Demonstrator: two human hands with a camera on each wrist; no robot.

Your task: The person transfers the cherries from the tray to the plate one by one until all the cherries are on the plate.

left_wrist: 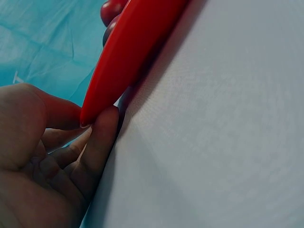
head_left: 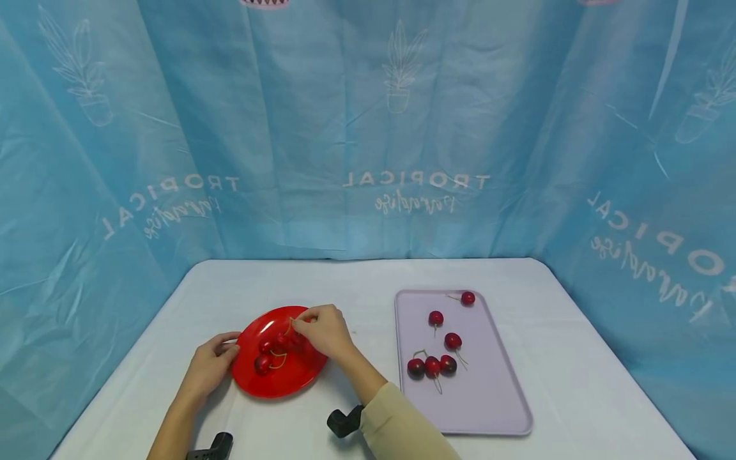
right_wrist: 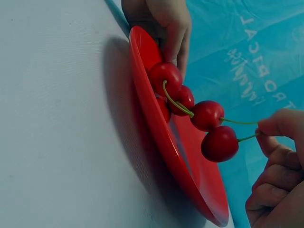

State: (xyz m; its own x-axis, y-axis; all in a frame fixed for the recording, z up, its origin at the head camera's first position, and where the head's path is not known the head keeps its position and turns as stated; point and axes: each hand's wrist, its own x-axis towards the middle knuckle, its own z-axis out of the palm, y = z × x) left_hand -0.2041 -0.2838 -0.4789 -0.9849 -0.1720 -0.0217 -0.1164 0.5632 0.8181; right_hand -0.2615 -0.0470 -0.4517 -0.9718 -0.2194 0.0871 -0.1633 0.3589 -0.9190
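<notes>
My left hand (head_left: 208, 367) pinches the near-left rim of a round red plate (head_left: 287, 385), thumb on top and fingers beneath, as the left wrist view shows. Several red cherries (head_left: 262, 364) with green stems sit on the plate. Over its right side, my right hand (head_left: 329, 332) pinches the stems of two cherries (right_wrist: 219, 144) between thumb and fingertip. In the right wrist view these two hang close together beside the other cherries (right_wrist: 166, 79); whether they touch the plate I cannot tell.
To the right lies a pale purple tray (head_left: 477, 409), with several stemmed cherries (head_left: 453, 341) scattered on it. Both stand on a white-covered table (head_left: 356, 287), and a blue printed curtain (head_left: 299, 140) hangs around its back and sides.
</notes>
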